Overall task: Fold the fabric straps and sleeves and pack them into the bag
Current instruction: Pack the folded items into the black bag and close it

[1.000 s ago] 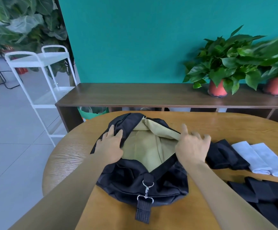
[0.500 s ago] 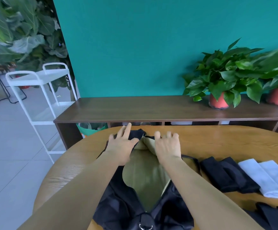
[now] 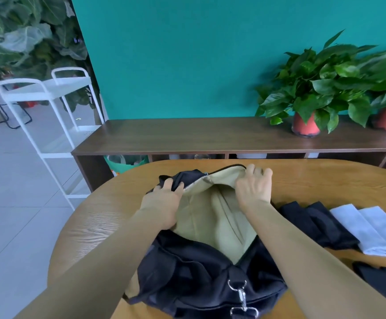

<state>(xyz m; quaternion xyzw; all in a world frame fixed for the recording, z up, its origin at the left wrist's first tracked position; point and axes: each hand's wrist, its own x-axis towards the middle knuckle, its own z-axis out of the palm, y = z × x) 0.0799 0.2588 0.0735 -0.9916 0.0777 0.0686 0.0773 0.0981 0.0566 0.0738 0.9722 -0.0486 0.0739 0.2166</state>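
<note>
1. The black bag (image 3: 201, 272) lies on the round wooden table (image 3: 325, 180), its mouth pulled wide between the two hands so the khaki lining (image 3: 212, 217) shows.
2. The left hand (image 3: 164, 203) grips the black edge on its own side of the opening, fingers curled over the cloth. The palm rests on the rim where black meets khaki.
3. The right hand (image 3: 254, 187) holds the far rim of the lining, its fingers hooked over the edge and its knuckles raised.
4. Below both wrists, at the bag's near end, a metal clip (image 3: 240, 293) hangs from a black strap loop.
5. Just outside the right forearm lie black folded pieces (image 3: 314, 224), and beyond them, side by side, white folded pieces (image 3: 371, 229). More black fabric (image 3: 383, 282) sits nearer the body on that side.
6. Past the right hand's fingertips, off the table's far edge, runs a dark wooden sideboard (image 3: 187, 137) against a teal wall (image 3: 187, 54). A potted plant (image 3: 307, 125) stands on it.
7. Out beyond the left hand, on the tiled floor, stands a white cart (image 3: 49, 88).
</note>
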